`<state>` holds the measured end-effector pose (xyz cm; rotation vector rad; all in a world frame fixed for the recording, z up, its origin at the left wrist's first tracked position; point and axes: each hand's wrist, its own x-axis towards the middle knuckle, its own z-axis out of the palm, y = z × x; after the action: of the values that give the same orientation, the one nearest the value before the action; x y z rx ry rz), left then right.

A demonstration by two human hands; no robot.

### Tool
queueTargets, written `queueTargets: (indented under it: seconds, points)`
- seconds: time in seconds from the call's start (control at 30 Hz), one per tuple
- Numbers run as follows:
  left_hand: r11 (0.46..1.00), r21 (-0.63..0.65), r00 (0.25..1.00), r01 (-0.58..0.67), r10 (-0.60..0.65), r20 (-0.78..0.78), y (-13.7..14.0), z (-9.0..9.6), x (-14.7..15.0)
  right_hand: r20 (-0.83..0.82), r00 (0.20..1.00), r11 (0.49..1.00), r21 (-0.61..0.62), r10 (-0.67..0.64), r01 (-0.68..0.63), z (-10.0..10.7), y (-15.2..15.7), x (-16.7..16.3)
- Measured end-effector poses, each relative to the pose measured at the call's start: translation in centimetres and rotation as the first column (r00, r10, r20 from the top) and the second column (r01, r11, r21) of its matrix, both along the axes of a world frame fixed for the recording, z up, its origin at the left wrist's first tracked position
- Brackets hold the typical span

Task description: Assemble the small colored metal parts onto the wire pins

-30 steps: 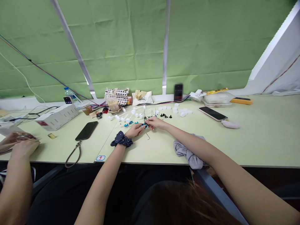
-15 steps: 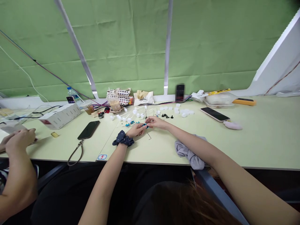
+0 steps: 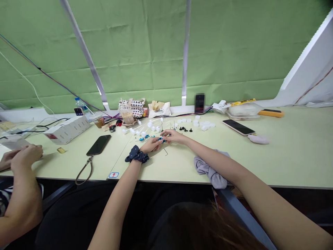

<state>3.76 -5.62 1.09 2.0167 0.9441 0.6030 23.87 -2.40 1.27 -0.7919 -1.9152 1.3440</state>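
Over the middle of the table, my left hand [image 3: 152, 143] and my right hand [image 3: 172, 136] meet around a small blue metallic part [image 3: 161, 139]. The fingers of both hands are closed on it and hide most of its shape. A thin L-shaped hex key [image 3: 165, 151] lies on the table just below my hands. Left of my fingers sit more small blue parts [image 3: 144, 138]. Behind my right hand are several small black flanged pieces [image 3: 185, 129] and many white caps [image 3: 205, 125]. A dark dotted scrunchie [image 3: 136, 154] is round my left wrist.
A phone with a strap [image 3: 99, 145] lies at left, near a white box [image 3: 67, 130] and a co-worker's hands [image 3: 27, 155]. Another phone [image 3: 238, 127] is at right. Grey cloth [image 3: 210, 170] lies under my right forearm. A drink cup [image 3: 126, 114] stands at the back.
My hands stay almost in place, with slight finger movement around the blue part. The co-worker's hands at the left have shifted a little to the right.
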Motion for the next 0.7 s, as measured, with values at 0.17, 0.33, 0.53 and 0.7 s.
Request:
queueTargets:
  seconds: [0.17,0.33,0.53,0.7]
  points:
    - [1.0,0.004,1.0,-0.014,0.014,-0.014,-0.13,0.07,0.07,0.106,0.993,0.997,0.057,-0.059,0.053,0.26,-0.47,-0.33]
    - [1.0,-0.006,1.0,-0.007,0.007,0.006,-0.17,0.18,0.06,-0.003,1.0,1.0,0.017,-0.007,0.007,0.29,-0.56,-0.31]
    - [1.0,0.007,1.0,-0.016,0.016,-0.018,-0.29,0.27,0.12,0.135,0.988,0.997,0.055,-0.07,0.063,0.26,-0.46,-0.36]
    - [1.0,-0.006,1.0,-0.001,0.001,-0.002,-0.3,0.37,0.18,0.017,1.0,1.0,0.029,-0.005,0.005,0.41,-0.56,-0.29]
